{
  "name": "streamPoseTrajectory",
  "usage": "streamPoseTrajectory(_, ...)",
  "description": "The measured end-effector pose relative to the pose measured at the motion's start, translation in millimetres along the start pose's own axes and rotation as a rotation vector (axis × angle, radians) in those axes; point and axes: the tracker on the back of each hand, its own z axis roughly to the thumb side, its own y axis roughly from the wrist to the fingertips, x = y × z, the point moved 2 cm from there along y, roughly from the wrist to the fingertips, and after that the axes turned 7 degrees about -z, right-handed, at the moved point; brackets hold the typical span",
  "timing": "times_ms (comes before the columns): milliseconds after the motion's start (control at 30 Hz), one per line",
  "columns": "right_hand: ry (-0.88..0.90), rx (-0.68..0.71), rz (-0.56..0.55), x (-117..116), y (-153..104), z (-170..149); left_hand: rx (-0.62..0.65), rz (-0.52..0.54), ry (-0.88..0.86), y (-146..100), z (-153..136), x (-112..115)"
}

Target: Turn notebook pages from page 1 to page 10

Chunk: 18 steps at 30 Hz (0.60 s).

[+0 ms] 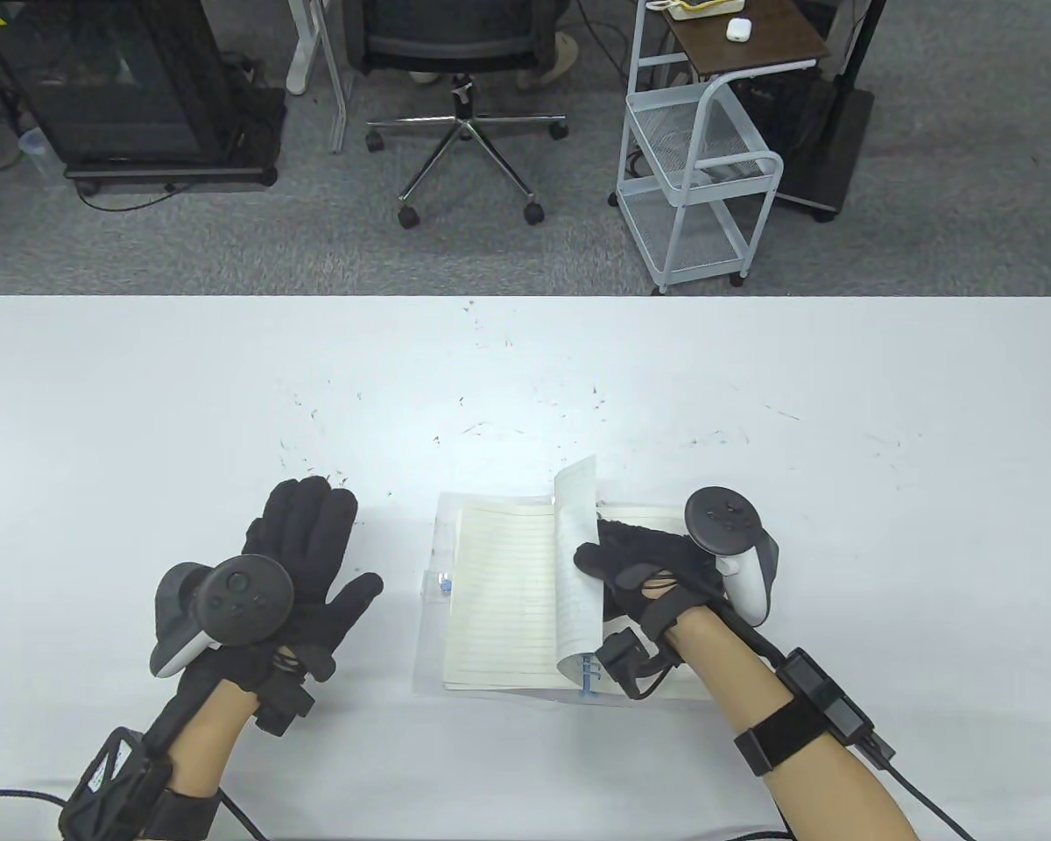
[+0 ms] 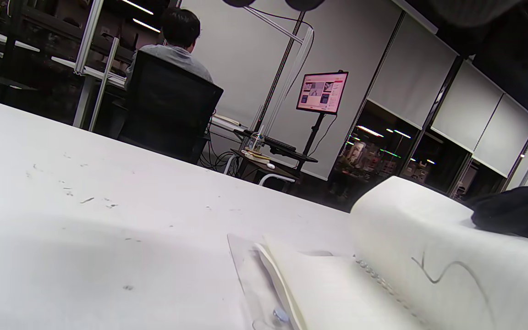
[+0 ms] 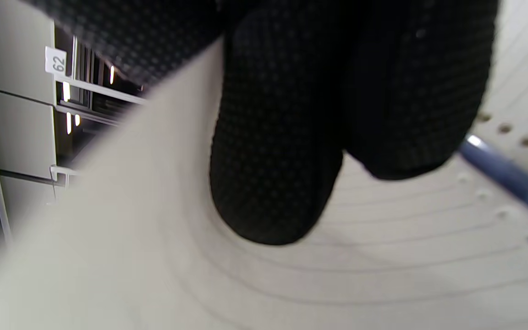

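Right hand (image 1: pixel 644 569) pinching a lifted page (image 1: pixel 578 561) of the notebook (image 1: pixel 499 596), near edge of surface (image 1: pixel 525 394). Left hand (image 1: pixel 302 569) spread flat, apart. Could crease or tear if tugged against the rings.

The number "62" is read on a small white tag (image 3: pixel 56 61), printed sideways and fixed to a pale frame at the upper left of the right wrist view. A lit monitor (image 2: pixel 322 92) is seen on a stand in the left wrist view, but its contents are too small to be read. On the raised notebook page (image 2: pixel 447 256) only a dark pen squiggle is seen, and no letters can be made out.
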Motion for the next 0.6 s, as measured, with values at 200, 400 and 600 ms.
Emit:
streamPoseTrajectory(200, -0.117, 0.004, 0.036, -33.2, 16.4, 2.3, 0.002, -0.013, 0.002, 1.6, -2.3, 4.1)
streamPoseTrajectory(400, -0.227, 0.001, 0.079, -64.3, 25.7, -5.1, -0.003, -0.022, 0.003, 2.2, -3.0, 6.0)
streamPoseTrajectory(600, -0.297, 0.01, 0.141, -87.1, 25.8, -11.2, -0.001, -0.025, 0.005, 2.7, -2.8, 6.6)
